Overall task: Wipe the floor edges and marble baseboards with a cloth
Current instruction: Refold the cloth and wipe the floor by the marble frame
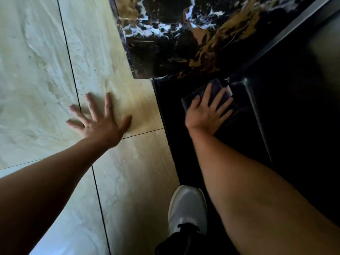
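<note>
A dark folded cloth [214,89] lies on the black floor strip [176,144] at the foot of the wall. My right hand [207,113] presses flat on it with straight, spread fingers, close to a dark vertical edge [257,115]. Just beyond the cloth rises black marble with gold and white veins [174,43]. My left hand [99,118] rests flat on the pale beige floor tile [36,80], fingers spread, holding nothing.
My white shoe [187,210] stands on the border between the beige tiles and the black strip, near my right forearm. Thin dark grout lines cross the beige floor. The area right of the vertical edge is dark and shadowed.
</note>
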